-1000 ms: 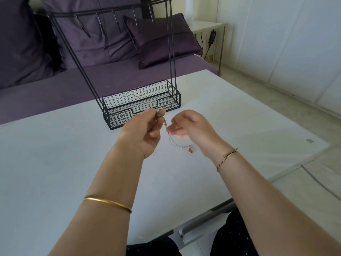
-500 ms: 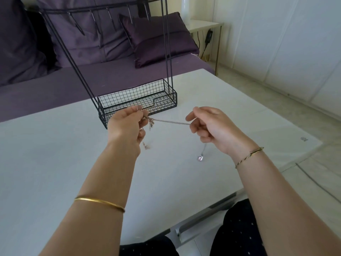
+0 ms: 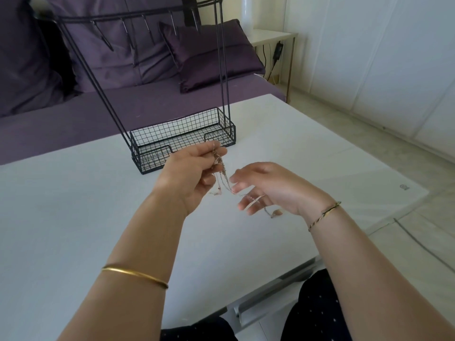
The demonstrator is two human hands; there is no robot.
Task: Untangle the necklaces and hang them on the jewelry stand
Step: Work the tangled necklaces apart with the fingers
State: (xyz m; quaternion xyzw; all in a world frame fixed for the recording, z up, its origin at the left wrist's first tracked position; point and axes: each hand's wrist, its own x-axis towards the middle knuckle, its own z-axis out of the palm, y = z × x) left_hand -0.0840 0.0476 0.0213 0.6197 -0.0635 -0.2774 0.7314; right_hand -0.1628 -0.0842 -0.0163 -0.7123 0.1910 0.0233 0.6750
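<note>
Metal necklaces (image 3: 223,172), pinched in left fingers (image 3: 208,153)

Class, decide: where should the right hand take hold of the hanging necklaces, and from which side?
Pinch one strand just below the left hand, coming from the right with the right hand. The necklaces hang free below that hand, thin and slack, so a thumb-and-forefinger pinch probably suits.

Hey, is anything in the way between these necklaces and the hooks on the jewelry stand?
Nothing visible. The left hand pinches the necklaces just in front of the jewelry stand, near its basket, a strand lying across the right hand. The hooks above look bare.
</note>
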